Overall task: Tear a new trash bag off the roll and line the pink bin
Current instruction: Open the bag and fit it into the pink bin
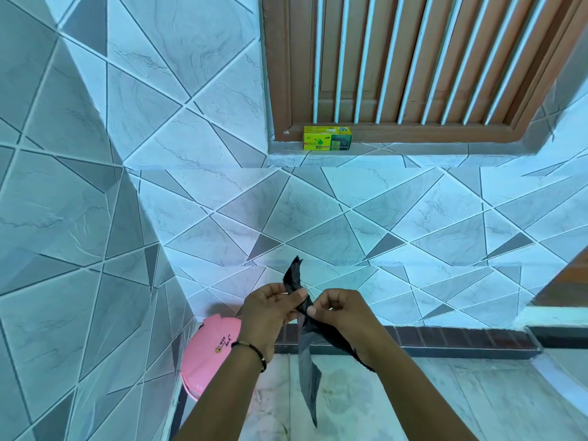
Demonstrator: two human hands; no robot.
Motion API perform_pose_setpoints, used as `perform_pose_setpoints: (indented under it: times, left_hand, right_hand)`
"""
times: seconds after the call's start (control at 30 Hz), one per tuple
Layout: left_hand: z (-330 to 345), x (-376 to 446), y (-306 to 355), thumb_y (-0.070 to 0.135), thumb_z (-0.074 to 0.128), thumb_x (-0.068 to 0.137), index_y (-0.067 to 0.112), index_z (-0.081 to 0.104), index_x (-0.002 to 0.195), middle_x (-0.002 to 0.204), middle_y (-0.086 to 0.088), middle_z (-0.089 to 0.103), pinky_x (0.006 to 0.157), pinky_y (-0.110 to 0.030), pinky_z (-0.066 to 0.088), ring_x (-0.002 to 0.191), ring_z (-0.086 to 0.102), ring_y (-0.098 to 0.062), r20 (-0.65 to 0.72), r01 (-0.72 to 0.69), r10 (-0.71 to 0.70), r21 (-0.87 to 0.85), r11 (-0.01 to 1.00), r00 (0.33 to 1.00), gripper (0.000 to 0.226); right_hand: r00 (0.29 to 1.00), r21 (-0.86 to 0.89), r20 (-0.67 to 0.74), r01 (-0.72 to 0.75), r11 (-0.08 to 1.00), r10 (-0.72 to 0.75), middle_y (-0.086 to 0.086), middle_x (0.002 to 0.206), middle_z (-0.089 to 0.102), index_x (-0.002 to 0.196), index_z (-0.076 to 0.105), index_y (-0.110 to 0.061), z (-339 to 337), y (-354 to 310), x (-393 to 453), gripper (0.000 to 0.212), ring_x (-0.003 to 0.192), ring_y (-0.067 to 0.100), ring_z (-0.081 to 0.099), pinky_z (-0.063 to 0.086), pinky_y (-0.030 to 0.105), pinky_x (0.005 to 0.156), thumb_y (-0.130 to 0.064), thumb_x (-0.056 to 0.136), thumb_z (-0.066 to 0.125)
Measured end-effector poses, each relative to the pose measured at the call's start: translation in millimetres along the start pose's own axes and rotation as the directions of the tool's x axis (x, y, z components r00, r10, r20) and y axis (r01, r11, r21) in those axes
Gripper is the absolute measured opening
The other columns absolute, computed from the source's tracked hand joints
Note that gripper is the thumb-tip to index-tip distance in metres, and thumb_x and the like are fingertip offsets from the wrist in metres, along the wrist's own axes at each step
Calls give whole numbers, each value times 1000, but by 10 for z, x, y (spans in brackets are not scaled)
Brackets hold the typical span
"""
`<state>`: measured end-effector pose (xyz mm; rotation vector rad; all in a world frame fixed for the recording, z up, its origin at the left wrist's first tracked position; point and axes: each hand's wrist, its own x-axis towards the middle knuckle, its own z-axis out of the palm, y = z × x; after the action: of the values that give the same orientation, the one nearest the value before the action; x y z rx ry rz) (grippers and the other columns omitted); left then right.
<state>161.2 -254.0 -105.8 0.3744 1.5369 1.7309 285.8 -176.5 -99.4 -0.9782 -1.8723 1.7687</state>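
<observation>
A folded black trash bag [307, 370] hangs between my hands, its top end sticking up and a long tail dangling toward the floor. My left hand [270, 311] pinches the bag near its top with thumb and fingers. Just to the right, my right hand [342, 313] grips the same strip, and another fold trails under my right wrist. The pink bin [211, 354] stands on the floor in the corner at lower left, partly hidden behind my left forearm; its lid looks closed. A yellow-green bin-bag box [327, 138] sits on the window ledge above.
Tiled walls meet in a corner at the left. A brown wooden window with white bars [413, 58] sits above the ledge. A dark brick skirting [461, 338] runs along the wall base, and pale marble floor [413, 402] spreads below my hands.
</observation>
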Motion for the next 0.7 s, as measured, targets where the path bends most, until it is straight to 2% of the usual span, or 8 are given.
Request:
perform_pose_setpoints:
  times: [0.07, 0.13, 0.27, 0.33, 0.43, 0.5, 0.6, 0.7]
  left_hand:
    - [3, 17, -18, 10, 76, 72, 7, 64, 76, 67, -8, 65, 55, -21, 52, 49, 58, -10, 20, 6, -7, 21, 1000, 1000, 13]
    - [-5, 31, -32, 14, 76, 72, 6, 64, 72, 62, -6, 62, 56, -22, 51, 48, 52, -10, 31, 12, -13, 31, 999, 999, 14]
    - [-47, 63, -28, 16, 74, 75, 11, 53, 57, 48, 0, 54, 49, -20, 48, 42, 47, -9, 19, 11, -12, 22, 1000, 1000, 28]
    - [-52, 77, -21, 16, 73, 75, 13, 48, 52, 44, 1, 52, 47, -20, 47, 41, 45, -10, 29, -8, 7, 44, 999, 1000, 35]
    - [-11, 64, -47, 15, 74, 75, 17, 47, 48, 50, -6, 51, 54, -25, 46, 48, 45, -16, 88, -37, 32, 54, 998, 996, 38]
    - [24, 23, -72, 22, 76, 68, 20, 47, 46, 63, -11, 50, 60, -30, 43, 59, 45, -20, 150, -35, 30, 28, 999, 988, 36]
    - [-10, 29, -77, 21, 76, 66, 21, 47, 47, 64, -10, 48, 58, -29, 42, 55, 45, -18, 141, -38, 34, 25, 999, 989, 34]
    - [-122, 82, -97, 10, 74, 75, 16, 45, 53, 51, -3, 45, 53, -25, 44, 46, 43, -15, 75, -97, 85, 169, 981, 994, 37]
  right_hand:
    - [1000, 83, 9, -19, 996, 18, 14, 66, 62, 60, 64, -14, -7, -11, -6, 22, 58, 21, 54, 42, 24, 55, -15, 82, 70]
    - [999, 107, -22, -22, 994, 24, 11, 62, 60, 59, 62, -14, -4, -19, -2, 25, 58, 20, 53, 42, 26, 56, -14, 84, 67]
    - [994, 122, -103, -31, 992, 44, 5, 59, 61, 64, 62, -12, -52, -23, 25, 24, 57, 19, 56, 47, 26, 57, -11, 87, 63]
    - [996, 98, -88, -11, 995, 19, 2, 62, 63, 66, 65, -15, -67, -18, 30, 22, 60, 17, 57, 48, 29, 63, -16, 88, 62]
    - [999, 12, 14, 35, 999, -35, 2, 78, 67, 79, 68, -17, -1, -23, 16, 10, 68, 15, 60, 49, 30, 70, -27, 83, 68]
    - [998, -87, 44, 55, 995, -52, 6, 81, 68, 81, 68, -15, 43, -22, 14, 14, 71, 15, 61, 49, 30, 72, -28, 79, 72]
    - [999, -23, -53, 0, 1000, -2, 9, 63, 61, 61, 64, -14, -36, -26, 37, 21, 61, 21, 56, 44, 29, 60, -17, 81, 70]
    - [979, 84, -180, -81, 993, 95, 5, 61, 60, 66, 58, -10, -195, -31, 56, 22, 57, 21, 53, 43, 26, 54, -11, 88, 60]
